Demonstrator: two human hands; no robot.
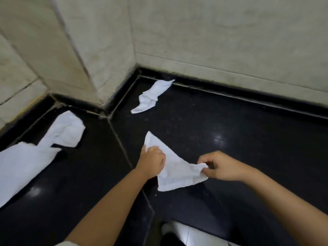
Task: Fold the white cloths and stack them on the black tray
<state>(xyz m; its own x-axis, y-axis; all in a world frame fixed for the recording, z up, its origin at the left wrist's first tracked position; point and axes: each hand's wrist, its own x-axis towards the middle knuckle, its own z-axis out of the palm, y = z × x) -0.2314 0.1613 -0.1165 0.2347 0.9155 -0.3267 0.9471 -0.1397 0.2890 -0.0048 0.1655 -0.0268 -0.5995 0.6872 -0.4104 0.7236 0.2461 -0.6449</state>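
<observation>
Cloths: perhaps four; held cloth (174, 167) gripped by left hand (151, 161), right hand (221, 166)

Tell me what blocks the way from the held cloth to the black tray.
I cannot say: no black tray shows in this view. Both the left hand and right hand already grip the white cloth over the dark surface, with nothing between hands and cloth.

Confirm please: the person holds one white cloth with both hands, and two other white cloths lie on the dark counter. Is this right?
One detail is wrong. The head view shows three other cloths, not two: one by the back wall, one at left, one at the left edge. Both the left hand and right hand do hold one cloth.
</observation>
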